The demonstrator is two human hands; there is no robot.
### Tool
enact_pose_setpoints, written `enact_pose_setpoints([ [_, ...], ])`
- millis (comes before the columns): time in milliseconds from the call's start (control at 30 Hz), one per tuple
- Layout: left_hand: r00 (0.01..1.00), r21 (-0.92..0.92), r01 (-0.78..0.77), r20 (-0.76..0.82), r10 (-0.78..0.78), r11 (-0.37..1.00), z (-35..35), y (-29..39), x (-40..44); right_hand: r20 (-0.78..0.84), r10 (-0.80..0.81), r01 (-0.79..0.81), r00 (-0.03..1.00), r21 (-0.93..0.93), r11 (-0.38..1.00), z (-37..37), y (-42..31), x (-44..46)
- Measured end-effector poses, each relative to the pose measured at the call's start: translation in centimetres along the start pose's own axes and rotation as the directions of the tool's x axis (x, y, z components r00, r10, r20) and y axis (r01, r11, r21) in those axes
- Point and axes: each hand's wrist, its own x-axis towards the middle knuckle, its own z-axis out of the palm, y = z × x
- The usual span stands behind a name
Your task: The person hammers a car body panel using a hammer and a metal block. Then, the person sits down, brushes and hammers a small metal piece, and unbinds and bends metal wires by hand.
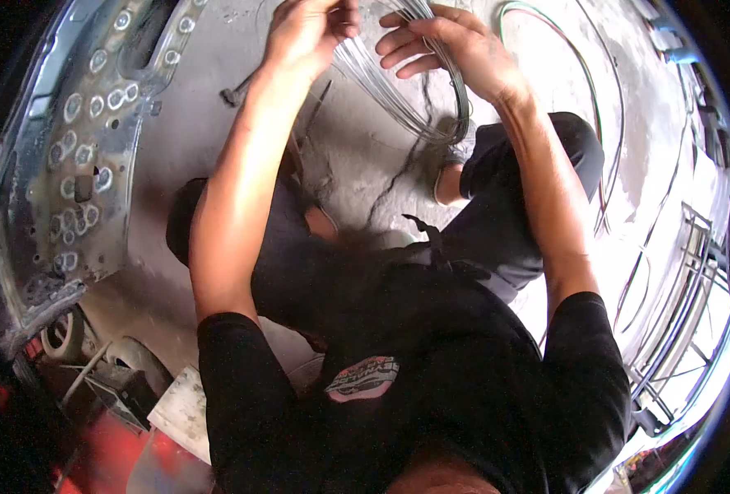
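Wire coil (pixel 382 97) is hanging above the floor (pixel 353 177) between both hands; right hand (pixel 468 53) is gripping it, thumb crossing the strands, fingers spreading. Left hand (pixel 311 33) is curling at the coil's left side, can't tell if it's pinching wire. Tool (pixel 232 96) is lying left of it, hose (pixel 582 62) is running rightward, metal panel (pixel 106 152) is bordering the floor's left edge.

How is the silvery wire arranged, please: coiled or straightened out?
Coiled: several strands of the silvery wire bend round together in a loop at the right hand; its top runs out of view.
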Motion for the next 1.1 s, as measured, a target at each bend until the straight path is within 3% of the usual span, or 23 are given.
enact_pose_setpoints([
  [33,0.998,0.164,-0.059,0.030,0.054,0.985,1.8,0.1,-1.2,0.001,0.005,-0.005,1.000,0.048,0.999,0.0,-0.2,0.0],
  [100,0.981,0.169,-0.059,0.194,0.025,0.984,2.4,-1.2,-1.9,-0.024,-0.010,0.009,1.000,-0.039,0.999,0.1,-0.1,0.2],
  [300,0.997,-0.066,-0.031,-0.070,0.026,0.997,0.1,0.8,0.4,-0.021,0.075,-0.076,0.997,-0.060,0.995,0.6,-0.7,-0.1],
  [367,0.998,-0.103,-0.042,-0.058,0.036,0.994,-0.8,1.2,0.7,0.001,0.081,-0.081,0.997,-0.045,0.996,0.6,-0.5,-0.3],
  [467,1.000,0.054,-0.012,0.004,0.012,0.998,-0.7,0.0,0.4,0.063,-0.032,0.030,0.997,0.034,0.999,-0.1,0.2,-0.2],
  [567,0.998,0.194,0.002,0.064,-0.015,0.981,2.1,-1.1,-1.5,0.005,-0.030,0.030,1.000,-0.061,0.998,0.2,0.1,-0.3],
  [667,0.996,0.187,-0.027,0.094,0.010,0.982,3.2,-1.4,-2.5,-0.072,-0.037,0.030,0.997,-0.096,0.995,0.3,0.3,-0.4],
  [767,0.973,0.238,-0.198,0.161,0.163,0.951,2.2,-4.0,-3.0,-0.146,-0.085,0.079,0.986,-0.046,0.996,-0.5,-0.6,-0.2],
  [800,0.984,0.280,-0.144,0.143,0.107,0.949,1.9,-5.2,-3.3,-0.175,-0.100,0.097,0.979,-0.026,0.995,-0.7,-1.4,-0.1],
  [867,0.975,0.647,-0.141,0.224,-0.010,0.750,-0.2,-8.4,-3.6,-0.286,-0.148,0.171,0.947,0.055,0.984,-1.7,-2.4,0.2],
  [900,0.951,0.792,-0.246,0.310,-0.021,0.558,-1.3,-10.0,-3.7,-0.297,-0.196,0.236,0.935,0.107,0.966,-3.0,-2.6,0.5],
  [933,0.941,0.850,-0.258,0.330,-0.082,0.459,-2.4,-11.8,-3.9,-0.365,-0.213,0.264,0.906,0.096,0.960,-3.1,-3.7,0.5],
  [967,0.945,0.803,-0.287,0.326,0.018,0.523,-2.9,-13.8,-4.7,-0.384,-0.225,0.273,0.896,0.075,0.959,-3.9,-4.6,0.7],
  [1033,0.951,0.840,-0.299,0.304,0.063,0.452,-2.8,-14.5,-6.3,-0.383,-0.209,0.286,0.900,0.155,0.946,-4.7,-6.2,1.0],
  [1100,0.951,0.802,-0.308,0.258,0.168,0.511,-1.9,-15.0,-7.4,-0.413,-0.233,0.312,0.880,0.135,0.940,-5.1,-7.1,1.2],
])
